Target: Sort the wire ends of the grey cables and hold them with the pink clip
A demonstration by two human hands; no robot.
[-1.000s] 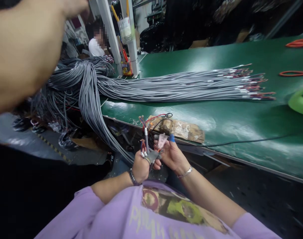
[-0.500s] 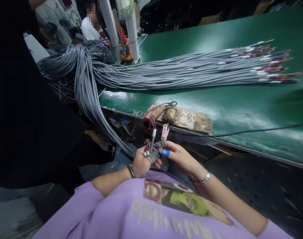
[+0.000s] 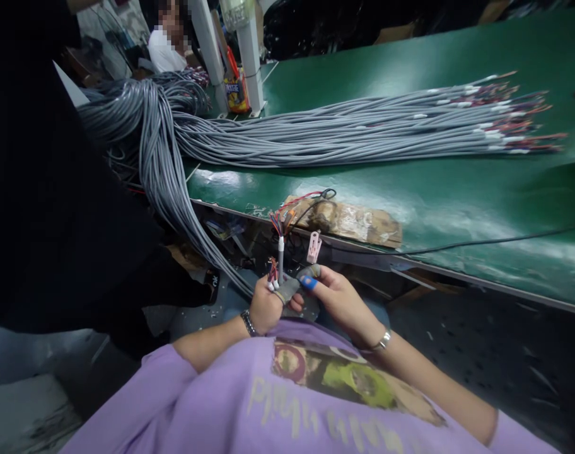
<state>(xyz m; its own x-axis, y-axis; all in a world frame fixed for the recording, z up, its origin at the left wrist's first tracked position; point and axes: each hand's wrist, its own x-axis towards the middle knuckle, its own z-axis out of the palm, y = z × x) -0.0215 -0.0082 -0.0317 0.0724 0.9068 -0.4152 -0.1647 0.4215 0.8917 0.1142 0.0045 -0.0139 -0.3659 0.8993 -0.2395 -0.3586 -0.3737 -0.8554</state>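
My left hand [image 3: 265,307] is closed around grey cable ends [image 3: 280,252] whose stripped coloured wires stick up above the fist. My right hand [image 3: 337,297], with grey and blue finger cots, pinches a small pink-white plastic connector [image 3: 313,246] just right of those wires. Both hands are held close together above my lap, below the front edge of the green table [image 3: 458,202]. A big bundle of grey cables [image 3: 344,132] lies across the table and hangs over its left end toward my hands.
A person in black clothing [image 3: 46,189] stands close on my left. A taped cardboard patch [image 3: 358,222] sits at the table edge, and a thin black cord [image 3: 481,243] runs along the table. White posts [image 3: 249,57] and a snack packet [image 3: 235,94] stand behind; another person [image 3: 167,44] sits farther back.
The camera has dipped and turned left. An arm that crossed the upper left is gone and a dark-clothed person fills the left. My right hand brought the connector up beside the wires.
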